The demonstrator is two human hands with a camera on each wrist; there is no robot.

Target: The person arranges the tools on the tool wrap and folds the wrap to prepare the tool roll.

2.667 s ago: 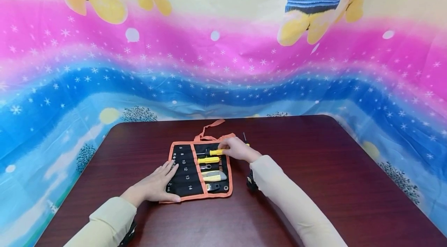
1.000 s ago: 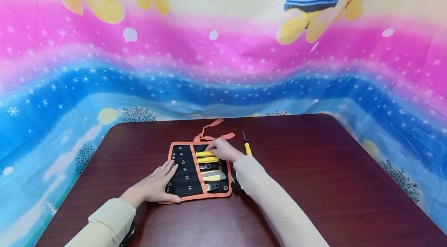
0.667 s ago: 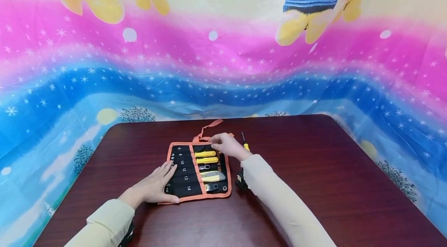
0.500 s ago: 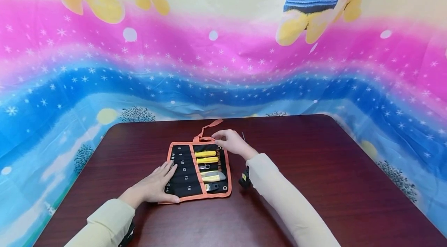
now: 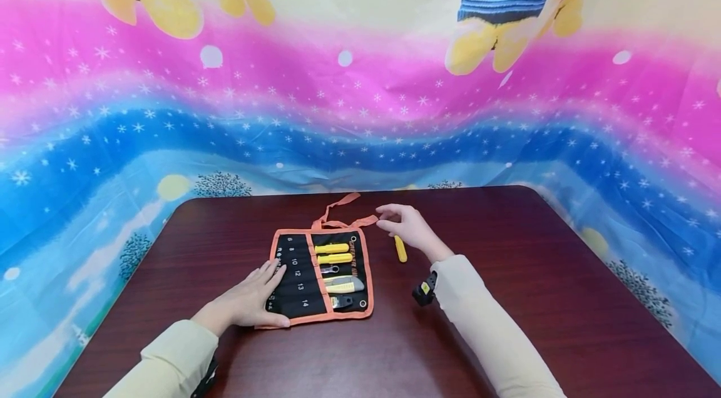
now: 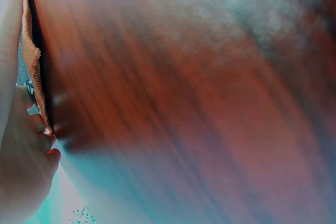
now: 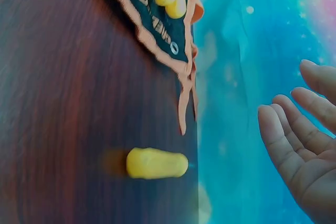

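A black tool pouch (image 5: 293,288) with orange trim lies unrolled on the table. My left hand (image 5: 255,291) rests spread on its left edge. Tucked in its pockets are two yellow-handled tools (image 5: 335,258), a small wrench (image 5: 331,270), a pale yellow utility knife (image 5: 345,285) and a black-ended tool (image 5: 342,302). My right hand (image 5: 410,224) hovers right of the pouch with nothing in its loosely bent fingers. Below it on the table lies a screwdriver (image 5: 400,249) with a yellow handle, its shaft hidden behind the hand in the head view. The right wrist view shows that handle (image 7: 156,163) apart from the fingers.
Orange tie straps (image 5: 338,213) trail from the pouch's far edge. The dark red wooden table (image 5: 496,248) has rounded far corners, and a printed cloth backdrop (image 5: 360,104) hangs around its far side and both sides.
My right hand slid a yellow-handled screwdriver into the pouch's upper pocket, let go, then moved right to above the loose screwdriver. The left hand has stayed on the pouch.
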